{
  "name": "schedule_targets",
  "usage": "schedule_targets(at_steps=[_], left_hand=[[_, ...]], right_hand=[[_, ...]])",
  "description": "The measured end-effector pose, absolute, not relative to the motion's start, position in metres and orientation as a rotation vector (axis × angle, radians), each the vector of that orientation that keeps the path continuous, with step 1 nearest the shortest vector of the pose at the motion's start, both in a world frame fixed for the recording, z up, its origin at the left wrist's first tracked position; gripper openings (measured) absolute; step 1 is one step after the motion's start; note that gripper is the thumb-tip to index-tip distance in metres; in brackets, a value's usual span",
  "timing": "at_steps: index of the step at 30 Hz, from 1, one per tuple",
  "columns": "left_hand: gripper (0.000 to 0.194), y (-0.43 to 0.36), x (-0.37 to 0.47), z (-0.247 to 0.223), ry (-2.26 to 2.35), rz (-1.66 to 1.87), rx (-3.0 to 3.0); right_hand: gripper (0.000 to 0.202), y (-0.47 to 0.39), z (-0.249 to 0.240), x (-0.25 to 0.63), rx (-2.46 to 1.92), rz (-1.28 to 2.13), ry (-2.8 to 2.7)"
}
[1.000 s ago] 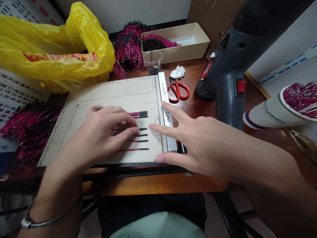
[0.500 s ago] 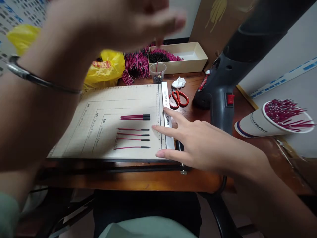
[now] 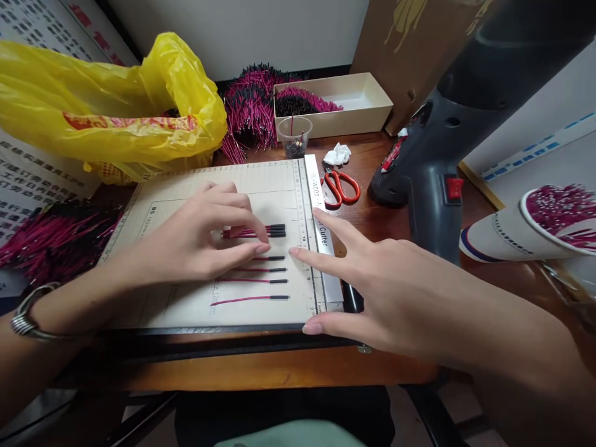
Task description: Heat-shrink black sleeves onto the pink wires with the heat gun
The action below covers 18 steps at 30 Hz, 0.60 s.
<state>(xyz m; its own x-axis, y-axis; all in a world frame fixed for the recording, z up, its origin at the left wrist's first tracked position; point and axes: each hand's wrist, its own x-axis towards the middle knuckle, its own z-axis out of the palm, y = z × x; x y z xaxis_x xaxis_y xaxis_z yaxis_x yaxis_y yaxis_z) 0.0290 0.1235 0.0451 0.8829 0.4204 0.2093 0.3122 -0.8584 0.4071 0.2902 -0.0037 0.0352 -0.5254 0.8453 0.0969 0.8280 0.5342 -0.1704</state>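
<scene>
My left hand (image 3: 209, 233) is over the cutter board (image 3: 186, 307), its thumb and index fingertips brought together in a pinch. Whether a wire is between them is hidden. Just beyond those fingertips lies a bundle of pink wires with black sleeved ends (image 3: 278, 230). Nearer me, several single wires (image 3: 249, 300) are spaced apart in rows, black ends to the right; the left hand covers part of the upper ones. My right hand (image 3: 377, 285) is spread open at the board's right side, fingers pointing left across the white ruler strip (image 3: 328, 248), holding nothing.
Red-handled scissors (image 3: 342, 188), crumpled tissue (image 3: 338, 154) and a clear cup (image 3: 295, 138) stand behind the board. Further back are a cream box (image 3: 344, 124) and piled wires (image 3: 251, 105). A yellow bag (image 3: 153, 139) is left; a heat gun (image 3: 433, 180) and paper cup (image 3: 503, 233) are right.
My left hand has come down from high in the view to the wires on the board. My right hand remains spread at the strip. The view has shifted slightly.
</scene>
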Motion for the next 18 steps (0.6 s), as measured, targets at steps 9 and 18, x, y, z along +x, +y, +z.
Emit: schedule_targets(at_steps=[9, 18], left_hand=[[0.018, 0.1237, 0.0293, 0.0371, 0.588, 0.295, 2.649], [0.023, 0.1231, 0.0293, 0.0402, 0.631, 0.241, 2.649]], right_hand=[[0.069, -0.0045, 0.0305, 0.2916, -1.419, 0.032, -2.610], [0.072, -0.0038, 0.0310, 0.2910, -1.431, 0.100, -2.620]])
